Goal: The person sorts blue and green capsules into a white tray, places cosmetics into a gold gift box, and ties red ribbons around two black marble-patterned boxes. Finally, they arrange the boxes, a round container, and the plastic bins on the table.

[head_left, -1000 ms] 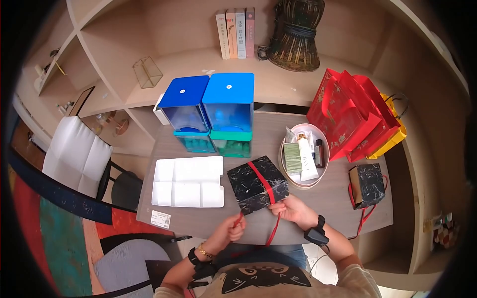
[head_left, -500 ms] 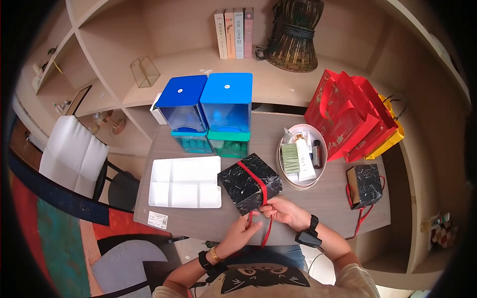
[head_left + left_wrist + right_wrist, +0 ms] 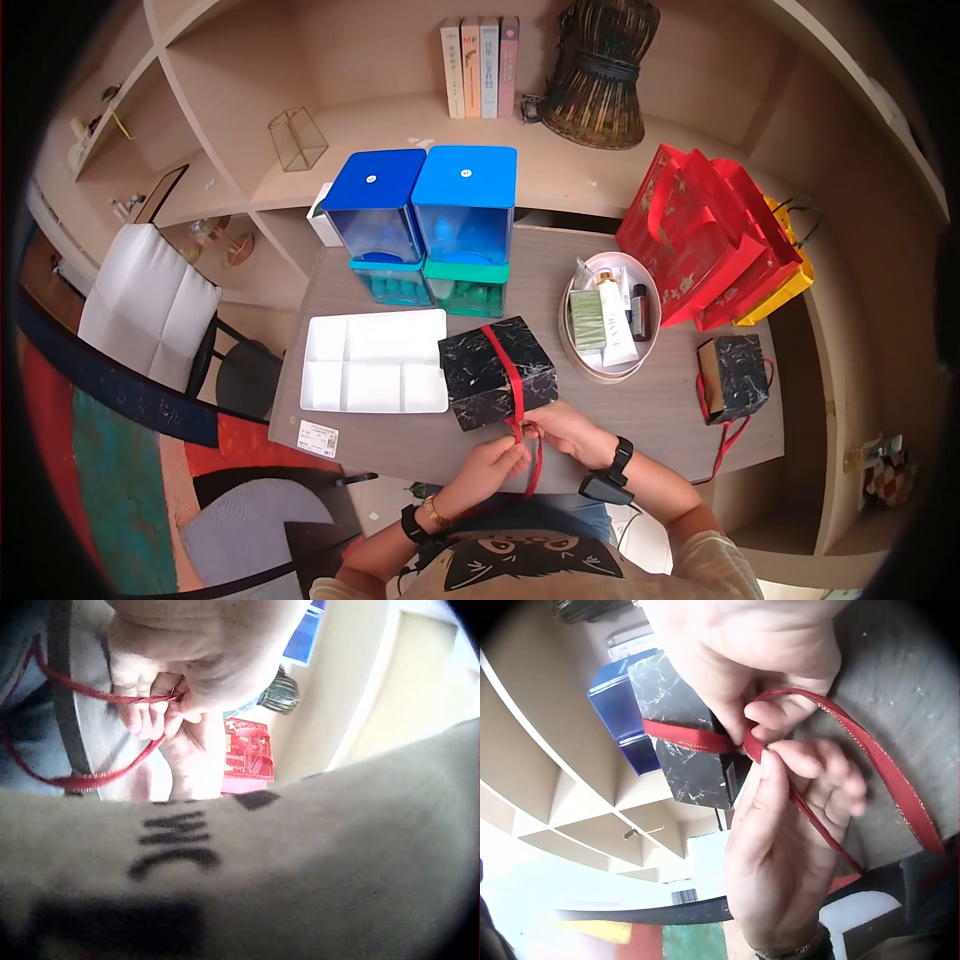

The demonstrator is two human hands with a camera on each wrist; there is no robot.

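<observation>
Item: black marbled gift box, standing on the grey wood-grain tabletop near its front edge, just right of a white compartment tray. A red ribbon runs over the lid and down the front face; its loose ends hang past the tabletop edge in a loop. Left hand: fingers curled, pinching the ribbon just below the box's front; the right wrist view shows its thumb pressed against the strand. Right hand: fingers curled, pinching the same ribbon where the strands cross, touching the left hand; the box sits directly behind both. Behind the box: two blue-lidded clear containers stacked on teal bases. Right of the box: a round white box holding a green carton, a white tube and small bottles. Further right: red paper gift bags with a yellow bag behind, and a second small black marbled box with red ribbon trailing from it. On the shelf beyond: a row of upright books, a woven dark vase, a glass geometric case. Left of the tabletop: a white padded chair. Both wrists carry dark straps; the left also a gold bracelet.
</observation>
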